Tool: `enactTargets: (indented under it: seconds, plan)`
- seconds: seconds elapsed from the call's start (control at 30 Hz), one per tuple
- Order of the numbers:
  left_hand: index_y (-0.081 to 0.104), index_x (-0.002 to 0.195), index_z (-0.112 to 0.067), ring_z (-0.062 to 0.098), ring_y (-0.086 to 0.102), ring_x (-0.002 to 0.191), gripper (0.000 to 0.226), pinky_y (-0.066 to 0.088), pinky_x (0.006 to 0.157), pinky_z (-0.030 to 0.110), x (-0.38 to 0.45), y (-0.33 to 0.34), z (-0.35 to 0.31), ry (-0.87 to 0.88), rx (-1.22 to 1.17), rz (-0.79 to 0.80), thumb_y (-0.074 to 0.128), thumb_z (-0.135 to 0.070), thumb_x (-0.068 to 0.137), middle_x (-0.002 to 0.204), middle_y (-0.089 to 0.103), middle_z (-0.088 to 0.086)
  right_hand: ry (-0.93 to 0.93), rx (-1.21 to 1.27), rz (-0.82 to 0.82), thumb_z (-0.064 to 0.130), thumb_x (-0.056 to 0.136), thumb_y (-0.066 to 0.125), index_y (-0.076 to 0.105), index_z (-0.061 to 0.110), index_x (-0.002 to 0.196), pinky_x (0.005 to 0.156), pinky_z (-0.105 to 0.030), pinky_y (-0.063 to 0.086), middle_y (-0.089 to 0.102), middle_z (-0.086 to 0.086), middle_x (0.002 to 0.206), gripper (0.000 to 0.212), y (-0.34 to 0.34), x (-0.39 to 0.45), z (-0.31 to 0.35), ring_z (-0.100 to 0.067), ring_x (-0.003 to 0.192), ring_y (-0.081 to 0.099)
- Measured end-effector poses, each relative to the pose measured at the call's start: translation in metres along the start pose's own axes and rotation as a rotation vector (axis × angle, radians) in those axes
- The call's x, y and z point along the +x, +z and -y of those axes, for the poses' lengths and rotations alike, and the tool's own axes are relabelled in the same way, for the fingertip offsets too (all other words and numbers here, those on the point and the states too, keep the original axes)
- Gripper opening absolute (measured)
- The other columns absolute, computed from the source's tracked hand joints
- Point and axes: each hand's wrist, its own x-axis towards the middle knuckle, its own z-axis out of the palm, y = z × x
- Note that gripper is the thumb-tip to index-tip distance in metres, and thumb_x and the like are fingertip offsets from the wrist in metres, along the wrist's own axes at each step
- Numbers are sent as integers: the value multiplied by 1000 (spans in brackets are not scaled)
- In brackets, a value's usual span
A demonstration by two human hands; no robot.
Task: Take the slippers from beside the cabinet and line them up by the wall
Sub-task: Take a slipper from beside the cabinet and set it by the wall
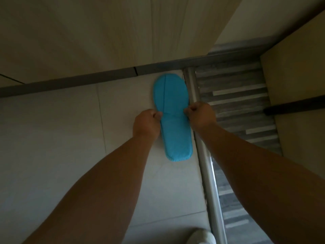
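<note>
A flat blue slipper [173, 117] lies on the pale floor tile, its toe pointing at the grey baseboard [70, 81] of the wall. It may be two slippers stacked; I cannot tell. My left hand [146, 124] pinches the slipper's left edge at the middle. My right hand [200, 115] pinches its right edge at the same height. Both fists are closed around the fabric rim.
A metal threshold strip [202, 150] runs along the slipper's right side, with grey striped flooring [237, 106] beyond it. A pale cabinet side [295, 81] stands at the right. A white shoe tip [200, 236] shows at the bottom edge.
</note>
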Motion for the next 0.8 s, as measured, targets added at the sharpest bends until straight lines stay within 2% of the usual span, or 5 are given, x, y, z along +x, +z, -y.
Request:
enactTargets:
  seconds: [0.1, 0.17, 0.4, 0.63, 0.8]
  plan:
    - [53, 65, -16, 30, 66, 78, 32, 53, 72, 37, 12, 7, -1, 35, 100, -17, 51, -32, 94, 82, 71, 18, -6, -74, -21, 24, 89, 62, 71, 10, 93, 67, -25, 36, 68, -12, 91, 18, 4, 12, -1, -26, 86, 61]
    - [53, 67, -16, 29, 65, 79, 32, 51, 72, 35, 15, 9, -4, 40, 116, -23, 50, -33, 94, 83, 70, 16, 0, -99, -40, 24, 89, 61, 71, 8, 96, 68, -26, 36, 70, -15, 98, 20, 6, 16, 0, -31, 94, 63]
    - [56, 73, -13, 22, 57, 76, 28, 37, 64, 27, 22, 9, -8, 46, 189, -18, 51, -31, 94, 82, 65, 9, 19, -179, -111, 22, 90, 59, 68, 7, 102, 68, -27, 36, 69, -16, 102, 22, 6, 18, 7, -32, 98, 63]
    - [60, 79, -9, 21, 55, 74, 29, 38, 64, 27, 26, 7, -6, 53, 204, -10, 50, -32, 95, 87, 67, 13, 32, -188, -122, 22, 90, 57, 69, 9, 98, 68, -28, 36, 69, -13, 101, 19, 10, 21, 11, -30, 94, 63]
    - [52, 74, -7, 24, 53, 75, 34, 36, 65, 29, 16, -6, -10, 65, 279, -82, 43, -28, 99, 91, 66, 20, 52, -263, -96, 24, 91, 59, 64, 6, 105, 72, -31, 42, 66, -16, 112, 24, 3, 16, 18, -30, 102, 63]
